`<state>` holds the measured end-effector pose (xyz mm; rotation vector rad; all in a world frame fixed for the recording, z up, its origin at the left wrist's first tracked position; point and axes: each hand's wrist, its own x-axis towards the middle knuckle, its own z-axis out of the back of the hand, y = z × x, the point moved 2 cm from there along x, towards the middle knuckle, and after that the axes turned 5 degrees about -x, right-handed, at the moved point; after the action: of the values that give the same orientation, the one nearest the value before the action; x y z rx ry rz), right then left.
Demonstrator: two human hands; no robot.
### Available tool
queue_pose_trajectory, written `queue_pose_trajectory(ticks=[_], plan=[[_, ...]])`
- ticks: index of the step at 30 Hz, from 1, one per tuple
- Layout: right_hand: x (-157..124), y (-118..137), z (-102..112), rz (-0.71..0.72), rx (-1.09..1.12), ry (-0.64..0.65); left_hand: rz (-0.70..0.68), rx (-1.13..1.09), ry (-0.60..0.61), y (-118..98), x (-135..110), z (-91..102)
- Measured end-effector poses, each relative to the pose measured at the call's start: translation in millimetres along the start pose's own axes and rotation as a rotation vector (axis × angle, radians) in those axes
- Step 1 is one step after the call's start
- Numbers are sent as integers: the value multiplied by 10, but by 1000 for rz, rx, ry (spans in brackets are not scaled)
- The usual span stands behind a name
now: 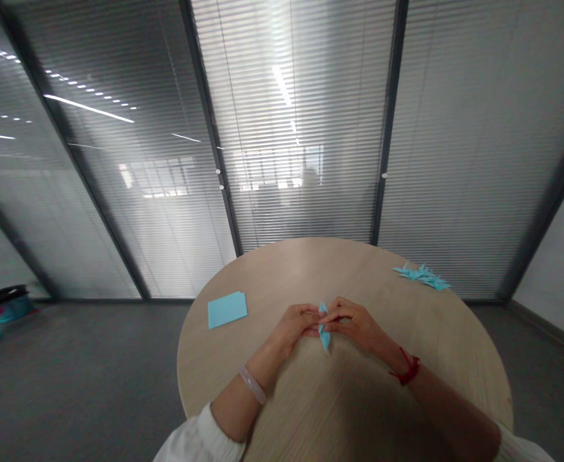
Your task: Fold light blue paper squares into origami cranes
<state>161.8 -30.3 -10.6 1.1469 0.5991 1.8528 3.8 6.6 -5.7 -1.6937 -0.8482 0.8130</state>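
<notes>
Between my two hands, just above the round table, is a narrow piece of folded light-blue paper, pointed at its near end. My left hand pinches it from the left, fingers together. From the right, my right hand closes thumb and fingers on the same folded paper, hiding its middle. To the left lies a stack of light-blue paper sheets. Several folded light-blue paper pieces with pointed tips lie heaped near the table's far right edge.
Behind the table stands a glass partition with blinds and dark frames. Grey carpet surrounds the table. On the floor at far left are bags or bins in black, red and blue, cut by the picture edge.
</notes>
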Motion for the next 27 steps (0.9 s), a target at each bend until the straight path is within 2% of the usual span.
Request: queue_pose_trajectory(ticks=[4, 12, 20, 24, 27], plan=[[2, -14, 8, -12, -13, 3, -22, -27, -11, -25, -23, -13], [14, -1, 31, 53, -63, -99, -59, -129, 18, 58, 50, 37], [23, -45, 40, -6, 16, -176, -70, -200, 132, 37, 44, 21], [28, -78, 22, -58, 57, -190, -109, -180, 111, 9, 21, -17], [33, -86, 14, -98, 53, -202, -133, -158, 48, 19, 20, -23]])
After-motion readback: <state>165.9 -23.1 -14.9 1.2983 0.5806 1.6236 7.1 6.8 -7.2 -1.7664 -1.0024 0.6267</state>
